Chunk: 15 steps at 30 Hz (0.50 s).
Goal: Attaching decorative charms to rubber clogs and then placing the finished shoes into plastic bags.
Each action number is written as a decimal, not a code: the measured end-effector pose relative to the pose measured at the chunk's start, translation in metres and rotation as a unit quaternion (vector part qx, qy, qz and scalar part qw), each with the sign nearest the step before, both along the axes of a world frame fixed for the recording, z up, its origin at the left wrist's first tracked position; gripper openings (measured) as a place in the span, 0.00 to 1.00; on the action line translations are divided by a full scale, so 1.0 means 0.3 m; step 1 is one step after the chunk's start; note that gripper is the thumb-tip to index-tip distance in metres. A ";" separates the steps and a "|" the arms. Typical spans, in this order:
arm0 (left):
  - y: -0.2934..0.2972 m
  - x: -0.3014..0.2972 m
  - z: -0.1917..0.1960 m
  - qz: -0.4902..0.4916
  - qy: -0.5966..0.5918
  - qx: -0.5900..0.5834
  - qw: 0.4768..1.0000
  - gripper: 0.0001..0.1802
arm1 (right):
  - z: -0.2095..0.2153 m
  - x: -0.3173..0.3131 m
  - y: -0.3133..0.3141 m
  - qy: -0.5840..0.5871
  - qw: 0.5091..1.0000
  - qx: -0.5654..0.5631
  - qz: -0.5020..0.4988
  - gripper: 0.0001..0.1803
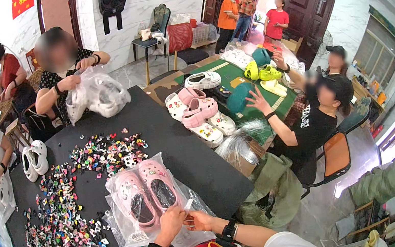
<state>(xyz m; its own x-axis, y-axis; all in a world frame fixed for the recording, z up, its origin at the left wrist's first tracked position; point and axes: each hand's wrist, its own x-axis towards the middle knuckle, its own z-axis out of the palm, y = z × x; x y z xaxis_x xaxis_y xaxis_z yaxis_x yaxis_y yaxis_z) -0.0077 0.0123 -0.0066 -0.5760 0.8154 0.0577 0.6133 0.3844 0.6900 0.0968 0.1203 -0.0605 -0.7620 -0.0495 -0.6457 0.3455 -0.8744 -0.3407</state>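
A pair of pink clogs (pixel 132 196) with small charms lies side by side in clear plastic, heels toward me. The clear plastic bag (pixel 187 189) spreads around and beneath them on the black table. My left hand (pixel 173 220) is closed at the bag's near edge, just by the heels. Touching it from the right, my right hand (pixel 200 221) pinches at the same edge. Between the two hands a narrow white strip (pixel 188 204) sticks up. Exactly where the fingertips grip is partly hidden.
Loose shoe charms (pixel 68 221) cover the table's left side. White clogs (pixel 35 160) stand beyond them. Across the table, a person handles bagged white clogs (pixel 100 95). More clogs (pixel 201 112) are piled at the right, near a seated person reaching over a green mat (pixel 231 72).
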 end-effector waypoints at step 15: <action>0.016 -0.021 -0.017 0.010 -0.008 0.005 1.000 0.09 | -0.012 -0.035 -0.004 -0.068 0.977 0.195 -0.054 0.07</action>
